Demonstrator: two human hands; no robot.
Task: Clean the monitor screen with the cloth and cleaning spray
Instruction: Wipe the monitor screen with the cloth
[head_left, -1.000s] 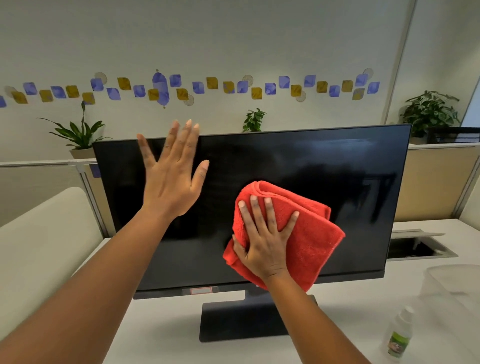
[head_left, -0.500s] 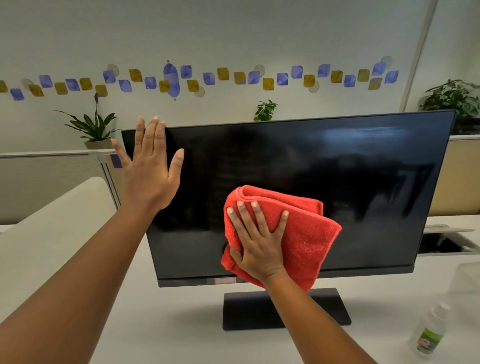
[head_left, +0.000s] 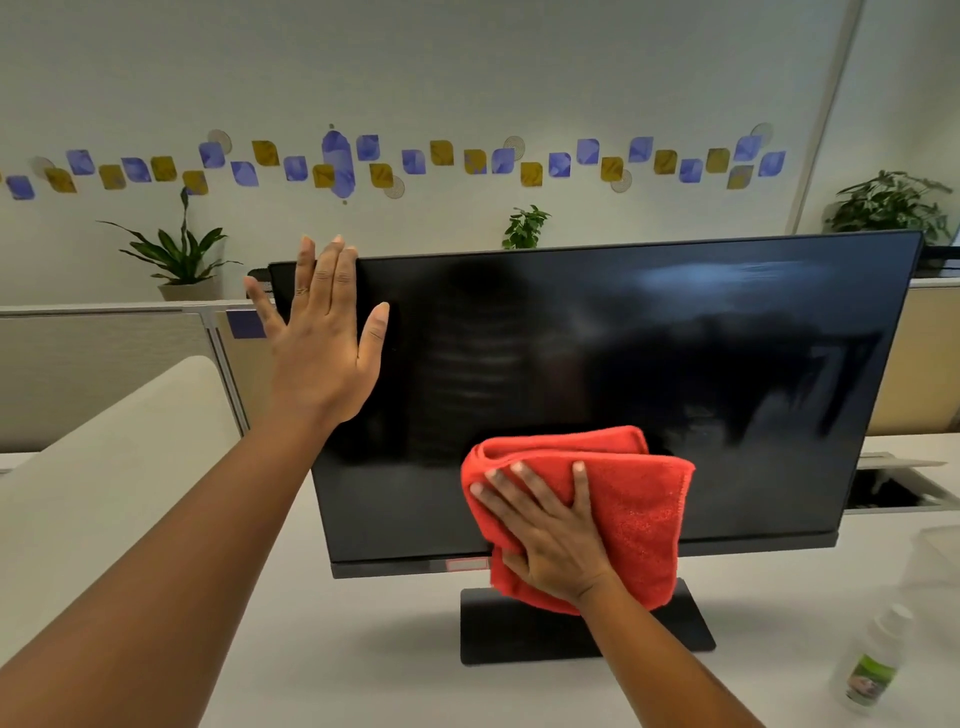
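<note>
A black monitor (head_left: 649, 364) stands on its flat base on the white desk, its screen dark with faint smears at the upper right. My left hand (head_left: 319, 343) lies flat and open against the screen's upper left corner, fingertips at the top edge. My right hand (head_left: 550, 535) presses a folded red cloth (head_left: 639, 514) against the lower middle of the screen, over the bottom bezel. A small clear spray bottle (head_left: 872, 670) with a white cap and green label stands on the desk at the lower right, apart from both hands.
The white desk (head_left: 363, 649) runs under the monitor. A clear plastic container (head_left: 935, 566) sits at the right edge. A cable opening (head_left: 893, 493) lies behind it. A low partition with potted plants (head_left: 179, 260) stands at the back. A pale chair back (head_left: 104, 457) is at the left.
My right hand has slid the red cloth down to the screen's bottom edge. My left hand has shifted left to the top left corner. The view has turned left.
</note>
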